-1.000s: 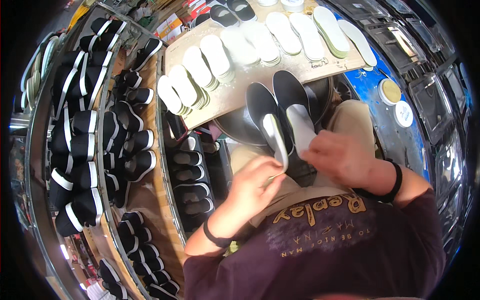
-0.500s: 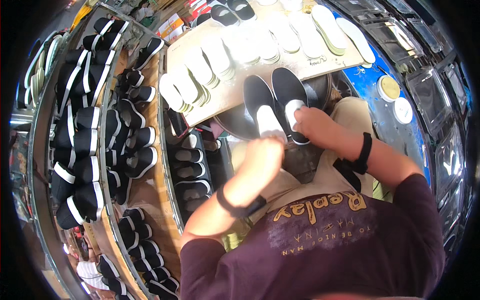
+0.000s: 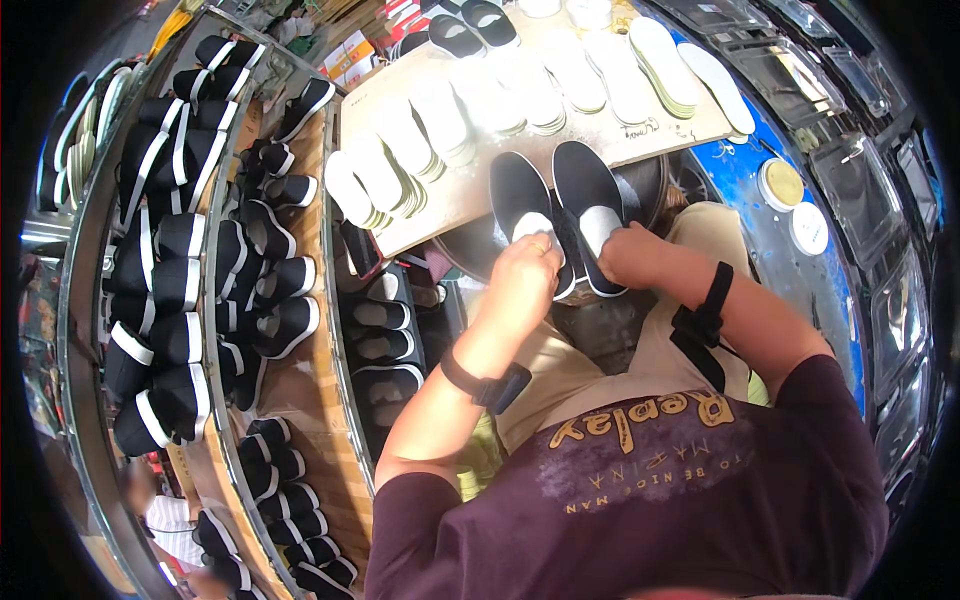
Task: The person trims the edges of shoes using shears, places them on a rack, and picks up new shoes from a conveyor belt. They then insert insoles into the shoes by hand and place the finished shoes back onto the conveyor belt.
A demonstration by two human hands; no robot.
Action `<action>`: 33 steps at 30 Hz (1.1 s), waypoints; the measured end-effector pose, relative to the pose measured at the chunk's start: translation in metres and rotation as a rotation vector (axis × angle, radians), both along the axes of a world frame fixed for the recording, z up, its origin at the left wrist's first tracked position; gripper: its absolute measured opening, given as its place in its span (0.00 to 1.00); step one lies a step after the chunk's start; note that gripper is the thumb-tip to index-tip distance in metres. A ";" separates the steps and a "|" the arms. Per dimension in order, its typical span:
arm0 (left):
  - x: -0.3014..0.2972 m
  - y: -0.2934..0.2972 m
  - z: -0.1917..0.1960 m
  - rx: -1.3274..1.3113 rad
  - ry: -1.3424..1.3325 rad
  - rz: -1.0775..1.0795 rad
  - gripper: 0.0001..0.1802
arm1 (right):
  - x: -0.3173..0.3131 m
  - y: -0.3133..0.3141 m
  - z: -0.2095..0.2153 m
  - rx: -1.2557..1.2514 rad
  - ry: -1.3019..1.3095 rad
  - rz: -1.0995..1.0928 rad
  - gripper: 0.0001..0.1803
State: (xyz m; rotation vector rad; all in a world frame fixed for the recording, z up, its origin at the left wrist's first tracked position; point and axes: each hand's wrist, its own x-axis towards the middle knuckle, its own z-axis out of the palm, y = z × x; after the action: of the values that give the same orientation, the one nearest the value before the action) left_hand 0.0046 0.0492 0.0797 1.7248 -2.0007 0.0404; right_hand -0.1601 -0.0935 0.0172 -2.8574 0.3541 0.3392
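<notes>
A pair of black slip-on shoes with thin white edges stands toes away from me at the near edge of the board. My left hand (image 3: pixel 526 278) has its fingers bent into the opening of the left shoe (image 3: pixel 518 190), closed on the white insole (image 3: pixel 531 226) inside it. At the right shoe (image 3: pixel 586 180), my right hand (image 3: pixel 637 256) grips the side of the opening, its fingertips partly hidden. A second white insole (image 3: pixel 600 228) shows within that shoe.
Stacks of white insoles (image 3: pixel 440 122) and another black pair (image 3: pixel 472 30) lie on the tilted board (image 3: pixel 400 236). Racks of black shoes (image 3: pixel 285 327) stand at left. Two round tins (image 3: pixel 780 184) sit on the blue surface (image 3: pixel 752 225) at right; clear plastic trays (image 3: pixel 850 175) lie beyond.
My left hand has moved forward into the left shoe, and its insole now sits deeper inside. My right hand has shifted slightly nearer, off the insole to the right shoe's side.
</notes>
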 end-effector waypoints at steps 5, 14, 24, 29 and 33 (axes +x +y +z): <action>0.034 -0.020 -0.045 0.442 0.098 0.130 0.06 | 0.006 0.006 0.003 0.001 0.006 0.002 0.09; 0.026 -0.028 -0.037 0.822 0.101 0.075 0.12 | -0.007 0.016 0.018 -0.024 -0.111 -0.030 0.08; -0.070 -0.014 -0.043 0.425 -0.126 0.273 0.31 | -0.056 0.013 0.059 0.296 -0.724 -0.450 0.08; -0.054 -0.009 -0.053 0.266 0.044 0.146 0.23 | -0.088 -0.007 0.043 0.190 -0.707 -0.552 0.07; -0.016 0.026 0.003 0.004 0.144 0.024 0.23 | -0.114 -0.024 0.030 0.099 -0.575 -0.615 0.07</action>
State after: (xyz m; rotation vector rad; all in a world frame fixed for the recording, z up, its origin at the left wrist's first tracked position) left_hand -0.0119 0.0757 0.0825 1.7041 -1.8768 -0.0773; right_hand -0.2742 -0.1174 0.0475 -2.4324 1.0013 -0.5444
